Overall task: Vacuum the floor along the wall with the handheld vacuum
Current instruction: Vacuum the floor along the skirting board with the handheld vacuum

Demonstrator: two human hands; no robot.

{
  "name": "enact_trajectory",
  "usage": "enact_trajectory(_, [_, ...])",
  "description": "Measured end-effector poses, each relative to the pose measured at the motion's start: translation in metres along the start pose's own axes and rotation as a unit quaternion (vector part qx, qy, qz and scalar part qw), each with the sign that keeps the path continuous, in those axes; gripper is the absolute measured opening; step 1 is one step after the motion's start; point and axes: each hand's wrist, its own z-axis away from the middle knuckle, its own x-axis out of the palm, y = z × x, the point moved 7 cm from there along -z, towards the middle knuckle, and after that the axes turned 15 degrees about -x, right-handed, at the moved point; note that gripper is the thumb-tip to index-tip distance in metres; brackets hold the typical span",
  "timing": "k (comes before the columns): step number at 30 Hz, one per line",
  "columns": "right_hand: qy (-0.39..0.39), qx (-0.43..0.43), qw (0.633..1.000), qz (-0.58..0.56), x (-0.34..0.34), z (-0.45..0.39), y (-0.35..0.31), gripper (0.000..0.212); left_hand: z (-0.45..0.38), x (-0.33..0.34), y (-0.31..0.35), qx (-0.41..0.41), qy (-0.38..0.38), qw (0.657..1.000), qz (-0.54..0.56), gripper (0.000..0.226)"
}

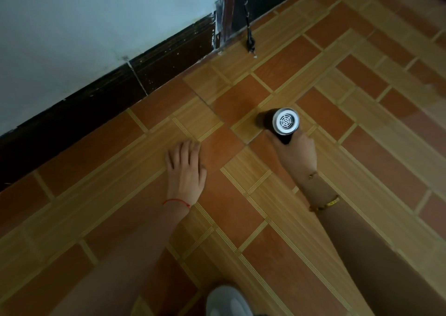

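Observation:
The handheld vacuum (280, 122) is a short black cylinder with a silver grilled end facing up at me. Its other end points down at the tiled floor (241, 195), a little way out from the wall (72, 38). My right hand (295, 154) grips the vacuum's handle from below; the handle is mostly hidden by my fingers. My left hand (185, 168) hangs over the floor with straight, slightly spread fingers and holds nothing; whether it touches the tiles is unclear.
A dark skirting board (108, 96) runs along the foot of the pale wall. A black cord (249, 30) hangs down to the floor by a dark door frame (226, 14). A grey shoe (226, 301) shows at the bottom edge.

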Motion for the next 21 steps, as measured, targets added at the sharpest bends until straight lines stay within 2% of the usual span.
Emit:
enact_trajectory(5, [-0.07,-0.075,0.995,-0.007,0.019,0.035,-0.029,0.079,0.012,-0.001,-0.003,0.0,-0.005,1.0,-0.006,0.051])
enact_trajectory(10, [-0.119,-0.098,0.988,-0.006,0.042,0.054,-0.053,0.069,0.016,-0.007,-0.019,-0.014,-0.004,1.0,-0.014,0.051])
enact_trajectory(17, [-0.055,-0.074,0.996,-0.002,0.029,0.034,-0.056,0.072,0.023,-0.015,-0.051,-0.05,-0.014,0.999,-0.006,0.057])
enact_trajectory(21, [-0.061,-0.076,0.995,-0.004,0.034,0.032,-0.063,0.071,0.028,-0.022,-0.069,-0.072,-0.014,0.997,0.005,0.059])
